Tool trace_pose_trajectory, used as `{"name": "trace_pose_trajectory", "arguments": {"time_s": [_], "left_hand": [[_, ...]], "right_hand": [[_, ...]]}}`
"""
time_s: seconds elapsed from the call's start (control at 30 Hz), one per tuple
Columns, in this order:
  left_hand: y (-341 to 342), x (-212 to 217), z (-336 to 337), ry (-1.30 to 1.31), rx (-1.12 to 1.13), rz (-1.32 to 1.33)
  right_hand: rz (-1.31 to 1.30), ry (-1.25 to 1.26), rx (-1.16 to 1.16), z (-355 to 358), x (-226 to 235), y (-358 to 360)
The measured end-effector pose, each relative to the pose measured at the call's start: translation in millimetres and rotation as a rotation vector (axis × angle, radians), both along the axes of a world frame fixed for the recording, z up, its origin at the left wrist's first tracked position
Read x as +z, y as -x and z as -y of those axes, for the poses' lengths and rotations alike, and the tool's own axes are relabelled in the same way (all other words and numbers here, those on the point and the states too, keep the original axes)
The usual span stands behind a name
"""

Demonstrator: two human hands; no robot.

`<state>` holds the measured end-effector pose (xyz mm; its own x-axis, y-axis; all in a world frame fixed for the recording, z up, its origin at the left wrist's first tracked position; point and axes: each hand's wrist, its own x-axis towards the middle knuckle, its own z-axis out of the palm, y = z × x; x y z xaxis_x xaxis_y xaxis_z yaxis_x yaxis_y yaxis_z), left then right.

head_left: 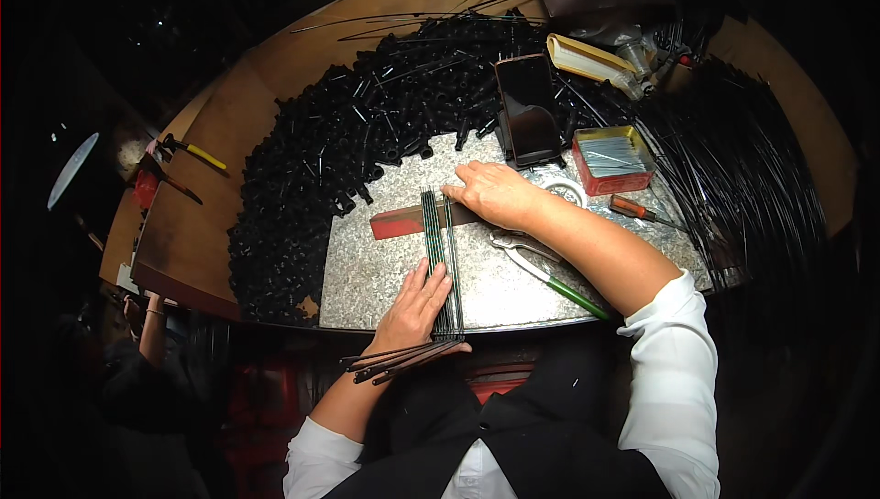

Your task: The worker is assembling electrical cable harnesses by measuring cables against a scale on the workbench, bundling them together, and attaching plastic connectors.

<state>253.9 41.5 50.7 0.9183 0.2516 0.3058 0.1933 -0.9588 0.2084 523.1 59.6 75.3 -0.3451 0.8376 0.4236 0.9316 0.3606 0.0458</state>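
A row of thin dark-green metal rods (440, 256) lies side by side on the speckled grey stone slab (376, 270), long axis running from the near edge of the worktop toward the far edge, crossing a flat red bar (408, 220) laid athwart them. The left hand (417, 302) rests flat and open on the rods' near ends, fingers extended, gripping nothing between them; under its thumb a loose bundle of black rods (403, 360) sticks out over the near edge (whether it is pinched I cannot tell). The right hand (495, 192) presses palm-down, fingers spread, on the far ends beside the bar. Green-handled pliers (541, 270) lie just right of the rods.
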Motion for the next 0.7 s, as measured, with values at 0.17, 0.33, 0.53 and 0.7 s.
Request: {"name": "trace_pose_trajectory", "arguments": {"time_s": [0.17, 0.33, 0.53, 0.7], "left_hand": [[2.5, 0.8, -1.1, 0.013, -0.014, 0.009], [3.6, 0.9, -2.2, 0.011, -0.007, 0.014], [2.4, -1.2, -1.8, 0.044, -0.003, 0.004], [7.6, 1.3, -3.1, 0.059, -0.003, -0.007]], "right_hand": [[-0.029, -0.066, -0.005, -1.9, -1.6, -2.7], [-0.057, -0.085, -0.003, -8.5, -8.8, -3.3], [-0.09, -0.08, 0.027, -8.9, -3.7, -8.8], [-0.129, -0.051, 0.064, -11.6, -0.8, -0.7]]}}
